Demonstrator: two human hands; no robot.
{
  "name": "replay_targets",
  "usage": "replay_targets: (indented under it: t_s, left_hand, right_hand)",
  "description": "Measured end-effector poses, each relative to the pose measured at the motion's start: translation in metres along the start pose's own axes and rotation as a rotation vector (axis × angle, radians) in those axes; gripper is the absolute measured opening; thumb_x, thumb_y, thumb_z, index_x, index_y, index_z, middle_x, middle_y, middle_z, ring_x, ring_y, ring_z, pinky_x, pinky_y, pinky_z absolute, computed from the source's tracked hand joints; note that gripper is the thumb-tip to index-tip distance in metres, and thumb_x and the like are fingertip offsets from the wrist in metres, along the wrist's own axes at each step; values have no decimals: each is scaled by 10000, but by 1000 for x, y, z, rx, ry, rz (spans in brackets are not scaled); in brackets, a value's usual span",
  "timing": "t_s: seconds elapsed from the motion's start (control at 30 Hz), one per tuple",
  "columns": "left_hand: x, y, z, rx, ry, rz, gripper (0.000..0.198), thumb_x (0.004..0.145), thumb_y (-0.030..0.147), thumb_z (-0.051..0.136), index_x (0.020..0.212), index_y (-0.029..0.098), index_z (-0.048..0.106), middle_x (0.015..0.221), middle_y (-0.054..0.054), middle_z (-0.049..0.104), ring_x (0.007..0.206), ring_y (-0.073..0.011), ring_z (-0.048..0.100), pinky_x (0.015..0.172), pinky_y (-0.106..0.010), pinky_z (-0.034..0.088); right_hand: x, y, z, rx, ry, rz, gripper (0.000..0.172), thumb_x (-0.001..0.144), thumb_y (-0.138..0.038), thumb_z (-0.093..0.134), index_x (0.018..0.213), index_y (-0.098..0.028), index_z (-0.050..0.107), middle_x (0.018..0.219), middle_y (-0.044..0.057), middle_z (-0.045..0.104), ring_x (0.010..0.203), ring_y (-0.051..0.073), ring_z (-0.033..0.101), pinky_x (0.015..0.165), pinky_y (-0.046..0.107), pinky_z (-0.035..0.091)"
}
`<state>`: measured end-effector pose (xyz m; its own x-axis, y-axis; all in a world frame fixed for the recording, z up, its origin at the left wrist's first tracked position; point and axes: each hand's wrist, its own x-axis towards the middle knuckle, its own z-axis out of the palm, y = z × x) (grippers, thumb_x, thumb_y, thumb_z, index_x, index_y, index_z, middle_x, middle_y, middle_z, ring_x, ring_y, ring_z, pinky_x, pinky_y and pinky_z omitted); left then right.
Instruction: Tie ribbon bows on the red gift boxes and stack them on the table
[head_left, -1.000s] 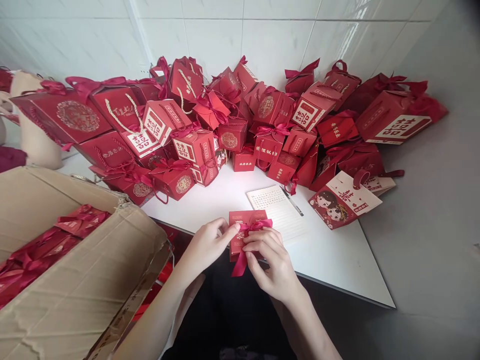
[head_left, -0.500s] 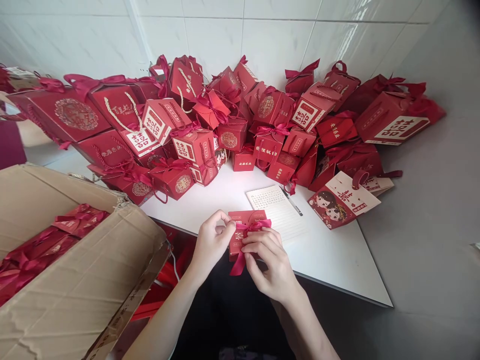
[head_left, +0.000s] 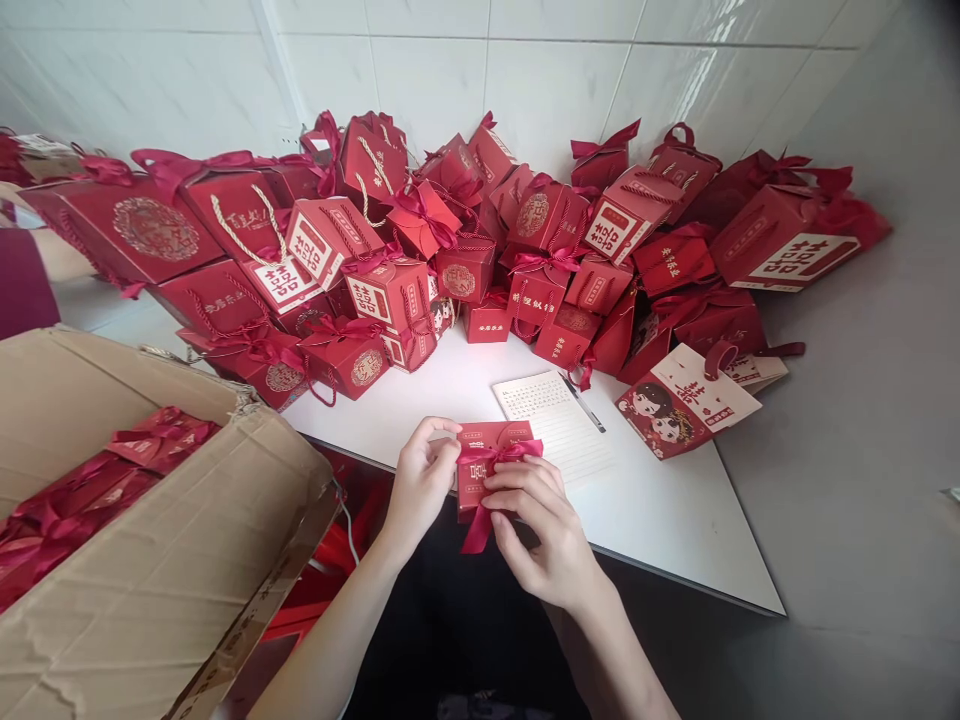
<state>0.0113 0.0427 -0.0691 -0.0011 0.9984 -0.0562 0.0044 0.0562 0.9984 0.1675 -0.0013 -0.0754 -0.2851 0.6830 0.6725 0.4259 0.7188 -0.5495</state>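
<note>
A small red gift box with gold print lies at the table's front edge, between my hands. Around it runs a red satin ribbon tied in a bow, one tail hanging over the near side. My left hand is closed in a pinch on the bow's left part, beside the box's left edge. Across the box's right half lies my right hand, its fingers curled over the ribbon near the knot and its thumb close to the tail. Its fingers partly cover the box front and the bow.
Many red gift boxes with bows and rope handles are piled along the tiled wall. Behind the box lie a written notebook and a pen. A cardboard carton with more red boxes stands at left; a person's arm shows beyond.
My left hand has shifted slightly left, and the ribbon's left part now stretches farther across the box. My right hand has stayed nearly in place.
</note>
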Motion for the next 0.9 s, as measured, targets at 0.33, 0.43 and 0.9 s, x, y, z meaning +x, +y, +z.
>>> replay_targets:
  t_s: [0.33, 0.43, 0.9]
  left_hand:
    - [2, 4, -11, 308, -93, 10, 379, 797, 459, 504, 575, 184, 366, 528, 63, 344, 480, -80, 352, 467, -202, 280]
    - [1, 5, -6, 274, -100, -2, 351, 793, 438, 520, 590, 185, 386, 526, 64, 372, 489, -85, 378, 482, -201, 300]
    - [7, -14, 3, 69, -53, 15, 277, 810, 352, 467, 612, 193, 354, 506, 81, 331, 415, -57, 311, 411, -183, 254]
  right_hand:
    - [10, 34, -20, 1, 136, 712, 374, 879, -476, 418, 635, -199, 473, 595, -7, 511, 573, 155, 477, 545, 277, 370]
    - [19, 35, -15, 154, 69, 792, 428, 848, -533, 439, 580, -205, 379, 538, -40, 416, 530, 123, 393, 518, 251, 319]
    - [17, 43, 2, 693, 250, 979, 394, 715, -434, 608, 541, -201, 342, 506, -74, 347, 472, 80, 268, 480, 219, 233]
